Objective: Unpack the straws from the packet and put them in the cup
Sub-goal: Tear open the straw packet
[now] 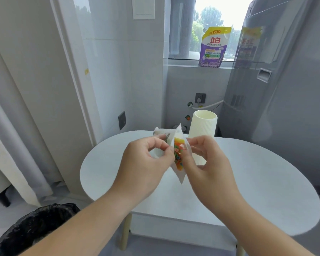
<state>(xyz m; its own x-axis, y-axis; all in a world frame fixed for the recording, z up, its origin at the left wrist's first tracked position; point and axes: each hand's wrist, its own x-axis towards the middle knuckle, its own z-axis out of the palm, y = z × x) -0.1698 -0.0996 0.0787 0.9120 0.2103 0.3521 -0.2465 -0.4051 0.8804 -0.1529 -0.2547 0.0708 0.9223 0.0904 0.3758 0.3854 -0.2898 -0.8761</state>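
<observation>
Straws [178,156] show as a bundle of coloured ends inside the packet [179,172], which we hold in the air above the middle of the white round desk [257,182]. From the head view, our left hand [146,159] pinches the packet's left flap with thumb and fingers in a closed grip, and our right hand [205,159] pinches the right flap in the same closed grip, so the mouth stands spread between them. The packet's lower corner points down toward the desk without touching it. The tall ribbed cream cup [203,130] stands upright just behind our right hand, near the desk's far edge, mouth open upward. The desk surface to the right and toward us lies bare. A black bin bag [35,228] sits low at the left, off the desk's left edge.
</observation>
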